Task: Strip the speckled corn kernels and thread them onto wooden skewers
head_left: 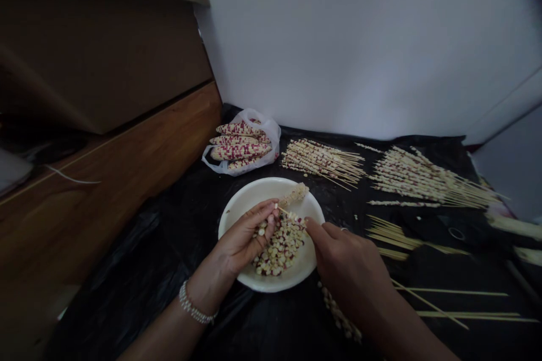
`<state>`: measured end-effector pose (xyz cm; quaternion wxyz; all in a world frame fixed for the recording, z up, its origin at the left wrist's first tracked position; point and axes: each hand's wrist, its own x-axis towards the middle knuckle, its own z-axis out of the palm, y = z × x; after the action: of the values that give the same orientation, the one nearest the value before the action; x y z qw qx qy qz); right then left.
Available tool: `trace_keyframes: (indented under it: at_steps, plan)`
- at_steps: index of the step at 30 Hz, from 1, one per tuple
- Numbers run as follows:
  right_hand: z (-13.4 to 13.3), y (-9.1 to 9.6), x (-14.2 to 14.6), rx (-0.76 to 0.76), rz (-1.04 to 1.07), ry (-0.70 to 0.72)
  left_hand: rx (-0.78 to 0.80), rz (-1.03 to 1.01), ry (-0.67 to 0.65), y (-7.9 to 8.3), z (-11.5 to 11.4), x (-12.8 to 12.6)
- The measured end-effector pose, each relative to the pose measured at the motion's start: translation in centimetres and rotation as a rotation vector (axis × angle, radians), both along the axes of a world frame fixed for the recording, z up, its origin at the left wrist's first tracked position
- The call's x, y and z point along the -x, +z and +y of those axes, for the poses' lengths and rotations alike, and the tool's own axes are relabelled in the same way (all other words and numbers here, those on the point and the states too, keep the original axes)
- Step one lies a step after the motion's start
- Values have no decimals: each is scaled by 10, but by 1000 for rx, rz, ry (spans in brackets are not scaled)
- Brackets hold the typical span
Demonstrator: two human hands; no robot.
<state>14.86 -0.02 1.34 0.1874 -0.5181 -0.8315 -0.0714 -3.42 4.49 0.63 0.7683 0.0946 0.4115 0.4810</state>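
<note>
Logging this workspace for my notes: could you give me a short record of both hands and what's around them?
Left hand: holds a kernel-threaded skewer
Right hand: index finger at the skewer, over the bowl
Bowl: white bowl holding loose corn kernels
Nearby: corn cobs in a plastic bag; threaded skewer bundles; black plastic sheet

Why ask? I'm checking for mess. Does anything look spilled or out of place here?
One kernel-threaded skewer lies alone on the black plastic sheet just below the right hand, apart from the piles of threaded skewers farther along, so it looks stray.
</note>
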Motion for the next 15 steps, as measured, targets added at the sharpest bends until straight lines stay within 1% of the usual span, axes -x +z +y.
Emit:
trace_keyframes:
  at_steps: [4, 8, 15]
  plan:
    - [0, 1, 0, -6, 21, 3, -35, 56, -40, -1, -1, 0]
    - [0, 3, 0, 30, 18, 11, -37, 22, -93, -2, -1, 1]
    - [1, 0, -1, 10, -6, -17, -5, -40, -36, 0, 0, 1]
